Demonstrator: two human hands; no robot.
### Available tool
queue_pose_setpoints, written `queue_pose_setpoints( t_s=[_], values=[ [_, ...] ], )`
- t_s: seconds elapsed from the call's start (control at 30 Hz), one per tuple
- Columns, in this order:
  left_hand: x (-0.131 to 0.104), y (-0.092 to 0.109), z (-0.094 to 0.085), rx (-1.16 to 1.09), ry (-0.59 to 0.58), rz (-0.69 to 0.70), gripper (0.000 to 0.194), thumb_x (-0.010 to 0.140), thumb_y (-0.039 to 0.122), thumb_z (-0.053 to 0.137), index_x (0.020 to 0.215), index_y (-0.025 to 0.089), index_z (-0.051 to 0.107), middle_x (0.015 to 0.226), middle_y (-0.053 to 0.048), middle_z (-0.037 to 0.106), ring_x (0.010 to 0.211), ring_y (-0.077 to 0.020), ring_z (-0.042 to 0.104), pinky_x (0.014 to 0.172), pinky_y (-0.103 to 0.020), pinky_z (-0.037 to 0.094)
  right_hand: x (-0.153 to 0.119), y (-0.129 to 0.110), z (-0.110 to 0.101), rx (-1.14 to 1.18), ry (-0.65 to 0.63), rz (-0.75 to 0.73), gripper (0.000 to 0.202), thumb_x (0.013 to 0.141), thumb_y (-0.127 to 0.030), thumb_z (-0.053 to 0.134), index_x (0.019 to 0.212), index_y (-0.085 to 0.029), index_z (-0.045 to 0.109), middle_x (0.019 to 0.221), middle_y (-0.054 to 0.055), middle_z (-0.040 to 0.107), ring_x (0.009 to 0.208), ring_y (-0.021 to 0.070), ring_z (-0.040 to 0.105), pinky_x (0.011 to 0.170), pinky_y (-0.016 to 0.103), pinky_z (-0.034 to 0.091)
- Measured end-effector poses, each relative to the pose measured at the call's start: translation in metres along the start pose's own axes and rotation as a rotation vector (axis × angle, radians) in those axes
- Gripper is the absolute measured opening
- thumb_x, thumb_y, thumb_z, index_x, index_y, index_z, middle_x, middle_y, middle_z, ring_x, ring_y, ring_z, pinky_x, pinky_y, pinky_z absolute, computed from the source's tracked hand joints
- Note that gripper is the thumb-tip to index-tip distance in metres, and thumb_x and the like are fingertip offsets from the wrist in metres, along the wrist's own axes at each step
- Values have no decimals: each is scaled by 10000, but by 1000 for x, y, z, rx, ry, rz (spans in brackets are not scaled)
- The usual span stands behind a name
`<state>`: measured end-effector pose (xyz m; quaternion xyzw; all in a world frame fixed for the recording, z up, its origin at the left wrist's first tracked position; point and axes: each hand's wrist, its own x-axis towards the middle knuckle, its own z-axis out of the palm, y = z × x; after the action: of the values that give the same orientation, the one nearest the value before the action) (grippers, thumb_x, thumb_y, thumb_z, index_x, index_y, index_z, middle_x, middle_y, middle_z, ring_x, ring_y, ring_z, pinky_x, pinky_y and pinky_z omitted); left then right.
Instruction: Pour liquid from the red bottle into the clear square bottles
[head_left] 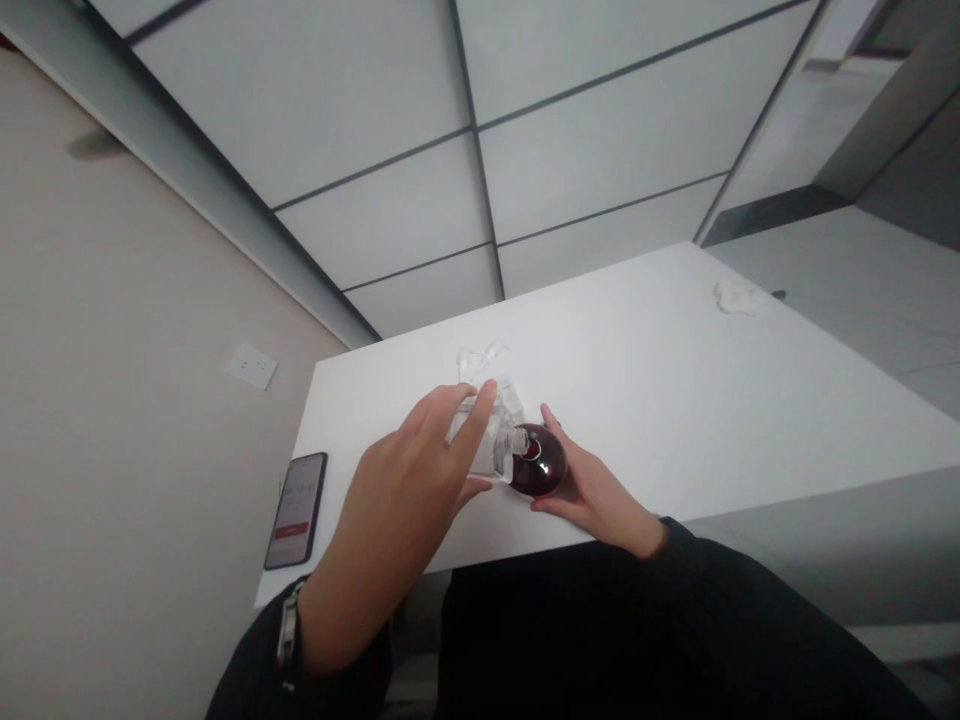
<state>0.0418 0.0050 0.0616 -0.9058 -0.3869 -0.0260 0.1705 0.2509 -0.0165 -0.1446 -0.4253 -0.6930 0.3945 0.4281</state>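
Observation:
My left hand [420, 450] is wrapped round a clear glass bottle [487, 450], which is tipped on its side with its neck pointing right. The bottle's mouth meets the opening of a round dark red vessel [541, 465]. Around the right side of that vessel curve the fingers and thumb of my right hand [589, 490]. Just behind the bottle lie some clear, transparent pieces [484, 360] on the white table [637, 370]; their exact shape is hard to make out.
A phone [296, 510] with a lit screen lies at the table's left edge. Near the far right edge sits a crumpled white item [736, 298]. A wall with a socket [253, 366] stands on the left, and white panels [420, 200] rise behind the table.

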Motion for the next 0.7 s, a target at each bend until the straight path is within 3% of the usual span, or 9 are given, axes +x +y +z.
queue_pose_setpoints(
  t_s=[0.3, 0.7],
  values=[
    [0, -1, 0, -2, -70, -20, 890, 799, 259, 944, 1541, 165, 461, 1439, -185, 674, 1294, -350, 682, 871, -380, 691, 0, 1, 2, 0, 5, 6, 1178, 903, -556, 806, 1724, -296, 3, 1603, 168, 510, 1413, 405, 563, 1152, 615, 465],
    [1, 0, 0, -7, -2, 2, 1017, 628, 253, 1043, 1487, 114, 518, 1382, -189, 708, 1219, -369, 721, 802, -390, 704, 0, -1, -1, -3, 2, -4, 1161, 917, -582, 785, 1723, -307, -5, 1596, 163, 519, 1432, 405, 543, 1158, 625, 451]
  ],
)
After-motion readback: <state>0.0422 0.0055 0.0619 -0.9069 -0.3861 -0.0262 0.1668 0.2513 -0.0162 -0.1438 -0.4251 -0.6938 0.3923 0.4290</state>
